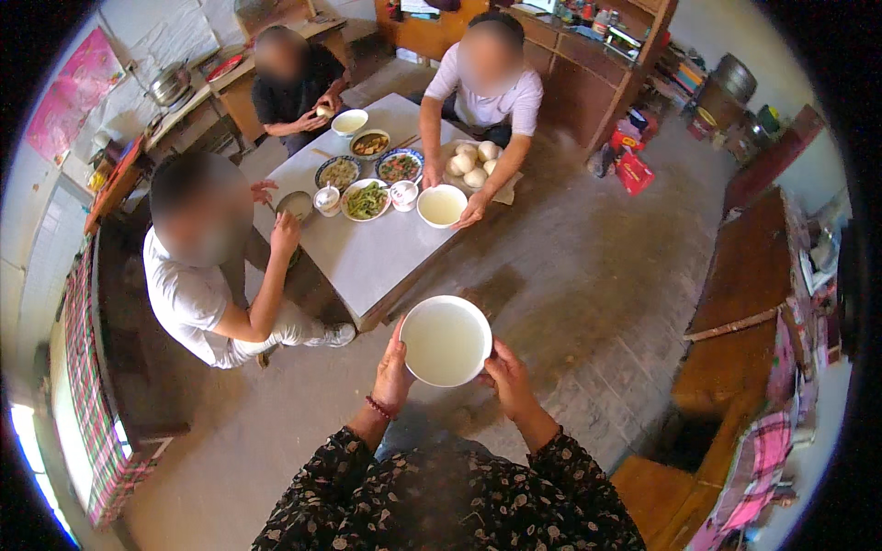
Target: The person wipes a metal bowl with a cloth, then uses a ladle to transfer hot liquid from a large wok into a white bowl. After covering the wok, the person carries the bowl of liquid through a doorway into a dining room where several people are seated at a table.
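Note:
A white bowl [446, 341] full of pale, cloudy liquid is held level in front of my body. My left hand [393, 372] grips its left side, a beaded bracelet on the wrist. On the opposite side my right hand [506, 379] clasps the rim and wall. Beyond the bowl stands a low table [372, 272] with a pale top. It bears a plate of green vegetables [366, 200], two blue-rimmed dishes, a bowl of stew [370, 144] and a second white bowl of pale liquid [442, 206], which another person's hands hold at the table edge.
Three people sit around the table; one in white [186, 296] is at its left side. Steamed buns [475, 162] lie at the table's right edge. A wooden cabinet [586, 76] stands behind, with a red box [632, 172] on the floor. Wooden furniture [744, 275] lines the right.

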The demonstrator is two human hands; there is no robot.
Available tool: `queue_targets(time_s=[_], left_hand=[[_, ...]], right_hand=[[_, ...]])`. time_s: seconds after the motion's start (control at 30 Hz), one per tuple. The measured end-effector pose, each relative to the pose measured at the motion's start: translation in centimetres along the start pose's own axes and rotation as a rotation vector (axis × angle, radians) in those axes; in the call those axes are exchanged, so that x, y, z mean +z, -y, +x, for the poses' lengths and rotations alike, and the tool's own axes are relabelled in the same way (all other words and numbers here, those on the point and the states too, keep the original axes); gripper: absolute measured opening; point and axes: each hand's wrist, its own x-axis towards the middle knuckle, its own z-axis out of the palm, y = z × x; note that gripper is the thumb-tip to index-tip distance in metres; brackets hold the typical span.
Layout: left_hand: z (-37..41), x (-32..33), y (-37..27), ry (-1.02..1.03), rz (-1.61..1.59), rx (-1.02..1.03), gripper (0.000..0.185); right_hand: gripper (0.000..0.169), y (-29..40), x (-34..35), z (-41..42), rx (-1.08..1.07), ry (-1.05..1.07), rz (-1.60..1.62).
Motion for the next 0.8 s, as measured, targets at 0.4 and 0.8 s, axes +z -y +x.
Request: queue_targets(time_s=[0.4, 0.8], left_hand=[[5.7, -1.1, 0.2, -0.107, 0.010, -0.007, 0.068], [14.1, -6.7, 0.3, -0.060, 0.096, -0.109, 0.074]], right_hand=[[0.042, 3.7, 0.7, 7.0, 0.028, 0.020, 0.093], [0.043, 0.3, 0.6, 17.0, 0.062, 0.012, -0.129]])
